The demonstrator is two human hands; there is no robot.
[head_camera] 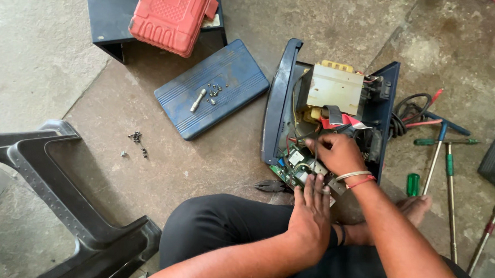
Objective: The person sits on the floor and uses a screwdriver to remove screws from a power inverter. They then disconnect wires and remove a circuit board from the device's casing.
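An opened dark blue electrical unit (282, 96) lies on the concrete floor, showing a large transformer (335, 88), wires and a green circuit board (291, 169). My right hand (339, 153) reaches into the case and pinches something small among the wires above the board; what it grips is hidden. Flat against the near edge of the board rests my left hand (311, 210), fingers together, steadying it. I sit on the floor with my knee and bare foot (415, 206) beside the unit.
A blue case lid (212, 87) holds several screws and a metal bit. More screws (136, 139) lie loose on the floor. A red tool case (171, 17) sits at the top. Screwdrivers and T-handle tools (449, 162) lie right; pliers (269, 185) and a dark plastic stool (64, 193) left.
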